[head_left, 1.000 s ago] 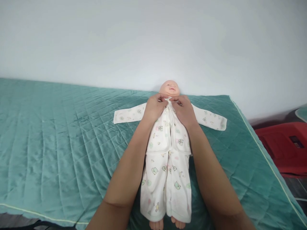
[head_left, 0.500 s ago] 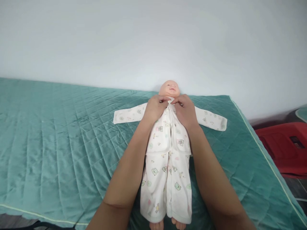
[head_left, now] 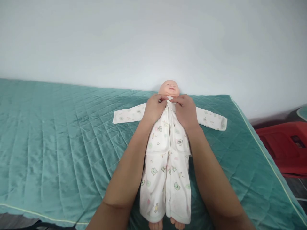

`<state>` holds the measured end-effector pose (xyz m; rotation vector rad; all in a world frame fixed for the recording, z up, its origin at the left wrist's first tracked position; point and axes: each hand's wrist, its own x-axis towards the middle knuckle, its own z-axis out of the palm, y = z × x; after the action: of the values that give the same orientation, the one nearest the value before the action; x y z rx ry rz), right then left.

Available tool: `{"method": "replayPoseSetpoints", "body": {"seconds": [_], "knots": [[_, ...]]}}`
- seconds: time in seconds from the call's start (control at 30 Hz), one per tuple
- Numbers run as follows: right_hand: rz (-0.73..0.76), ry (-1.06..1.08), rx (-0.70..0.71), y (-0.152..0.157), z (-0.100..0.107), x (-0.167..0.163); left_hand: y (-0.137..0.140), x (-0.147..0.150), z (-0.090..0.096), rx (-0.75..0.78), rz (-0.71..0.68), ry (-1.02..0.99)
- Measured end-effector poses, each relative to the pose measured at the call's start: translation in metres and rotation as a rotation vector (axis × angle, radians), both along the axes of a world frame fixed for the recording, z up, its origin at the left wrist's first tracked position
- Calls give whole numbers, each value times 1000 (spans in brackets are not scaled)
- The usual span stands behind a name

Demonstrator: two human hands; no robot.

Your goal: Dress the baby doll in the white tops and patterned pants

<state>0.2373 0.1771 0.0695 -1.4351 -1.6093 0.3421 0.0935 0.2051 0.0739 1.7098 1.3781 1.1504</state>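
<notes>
A baby doll (head_left: pixel 169 88) lies on its back, head toward the wall and bare feet toward me. It wears a white printed jacket (head_left: pixel 158 135) and matching trousers (head_left: pixel 153 188); both sleeves stretch out sideways. At the neck, my left hand (head_left: pixel 155 107) pinches the jacket's collar edge from the left. My right hand (head_left: pixel 185 108) pinches the same collar from the right, its fingertips close to those of the left. Below the hands the jacket's front edges hang slightly apart. Whatever fastener lies between the fingers is too small to make out.
A green quilted cover (head_left: pixel 59 143) lies under the doll, with pale piping along its edges. Behind it rises a plain white wall (head_left: pixel 153 41). A red plastic chair (head_left: pixel 283 147) stands beyond the right edge.
My right hand's fingers have straightened a little across the collar, and the jacket front has shifted slightly left. My left hand keeps nearly the same place.
</notes>
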Motion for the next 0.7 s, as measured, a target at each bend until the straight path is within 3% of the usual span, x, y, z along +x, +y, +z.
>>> {"method": "replayPoseSetpoints", "body": {"seconds": [0.17, 0.4, 0.7], "knots": [[48, 39, -91, 3, 1, 1, 2, -1, -3, 43, -14, -20], [196, 306, -177, 10, -2, 9, 3, -3, -6, 57, -64, -66], [105, 351, -97, 7, -3, 3, 2, -2, -3, 110, -99, -91]]}}
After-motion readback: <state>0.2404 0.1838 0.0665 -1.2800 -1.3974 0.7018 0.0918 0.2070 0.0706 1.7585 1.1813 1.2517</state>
